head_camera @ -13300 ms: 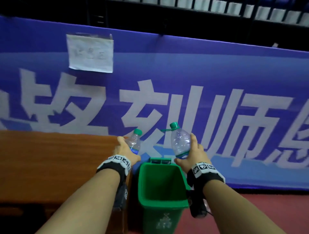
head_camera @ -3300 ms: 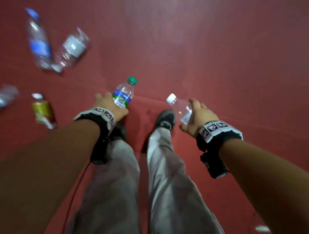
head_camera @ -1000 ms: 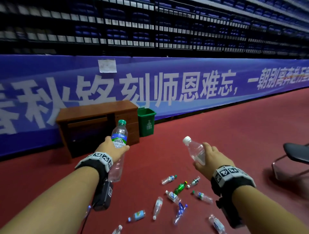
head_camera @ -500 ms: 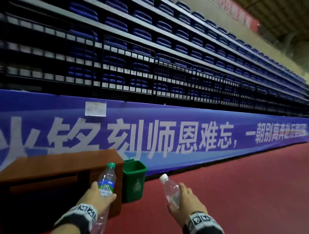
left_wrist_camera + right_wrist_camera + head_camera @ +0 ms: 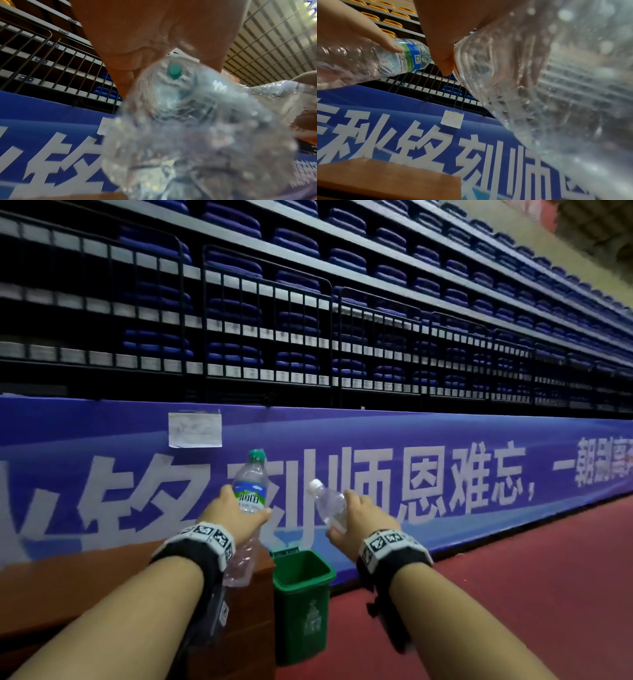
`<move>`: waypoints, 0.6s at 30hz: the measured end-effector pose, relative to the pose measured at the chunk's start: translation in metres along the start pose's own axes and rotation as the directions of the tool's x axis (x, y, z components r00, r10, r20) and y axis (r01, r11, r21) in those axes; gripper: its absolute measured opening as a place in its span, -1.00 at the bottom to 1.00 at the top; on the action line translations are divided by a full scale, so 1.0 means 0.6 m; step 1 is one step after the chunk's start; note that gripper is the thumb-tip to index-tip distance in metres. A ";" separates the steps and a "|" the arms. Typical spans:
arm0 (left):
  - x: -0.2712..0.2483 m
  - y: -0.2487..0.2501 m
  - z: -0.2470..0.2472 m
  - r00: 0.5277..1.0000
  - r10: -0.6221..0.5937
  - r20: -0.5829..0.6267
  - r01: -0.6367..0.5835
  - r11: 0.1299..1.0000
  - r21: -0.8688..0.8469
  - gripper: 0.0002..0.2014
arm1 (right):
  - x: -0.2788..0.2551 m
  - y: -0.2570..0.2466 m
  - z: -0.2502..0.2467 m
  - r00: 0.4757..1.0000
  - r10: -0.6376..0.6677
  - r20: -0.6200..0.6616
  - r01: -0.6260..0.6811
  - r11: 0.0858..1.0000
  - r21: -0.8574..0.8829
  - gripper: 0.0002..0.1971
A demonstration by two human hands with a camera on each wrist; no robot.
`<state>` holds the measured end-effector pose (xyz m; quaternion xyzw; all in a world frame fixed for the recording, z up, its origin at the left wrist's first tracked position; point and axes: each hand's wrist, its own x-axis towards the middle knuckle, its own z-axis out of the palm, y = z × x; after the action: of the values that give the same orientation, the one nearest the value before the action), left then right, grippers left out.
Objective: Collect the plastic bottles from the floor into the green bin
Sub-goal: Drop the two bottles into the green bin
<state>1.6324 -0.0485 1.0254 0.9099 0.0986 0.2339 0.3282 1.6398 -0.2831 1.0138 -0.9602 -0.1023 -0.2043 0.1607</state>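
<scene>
- The left hand (image 5: 236, 515) is wrapped round a green-capped bottle (image 5: 249, 494) at its label, cap up; the clear lower body hangs below the palm.
- The right hand (image 5: 359, 517) grips a white-capped bottle (image 5: 330, 505), neck tilted up and toward the left hand.
- The bin (image 5: 301, 583) stands on the red floor (image 5: 496, 594) below and between the two hands, just beyond them, its mouth open and nothing visible inside. It sits right beside the end of the desk (image 5: 102, 583), which lies under the left forearm.
- Judged step: carrying both bottles to the bin. To do it well, bring each hand squarely over the mouth before letting go, and lower them close to the rim; the opening looks narrow, so releasing one bottle at a time should avoid a bounce off the rim or desk edge.
- The left bottle's label is green, blue and white with printing too blurred to read.
- The blue banner (image 5: 445, 474) behind carries large white Chinese characters, partly "师恩难忘". A white paper (image 5: 194, 430) taped to it is illegible. The bin front bears a pale recycling-type mark.
</scene>
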 end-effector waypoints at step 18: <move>0.747 -0.281 0.253 0.986 -0.165 0.007 0.164 0.976 -0.143 -0.42 | 0.709 -0.036 0.461 0.970 0.243 -0.007 -0.234 0.943 0.238 -0.03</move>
<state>2.0928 0.1462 0.9763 0.8721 0.1571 0.2145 0.4108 2.1144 -0.1108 0.9610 -0.9359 -0.0059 -0.1871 0.2985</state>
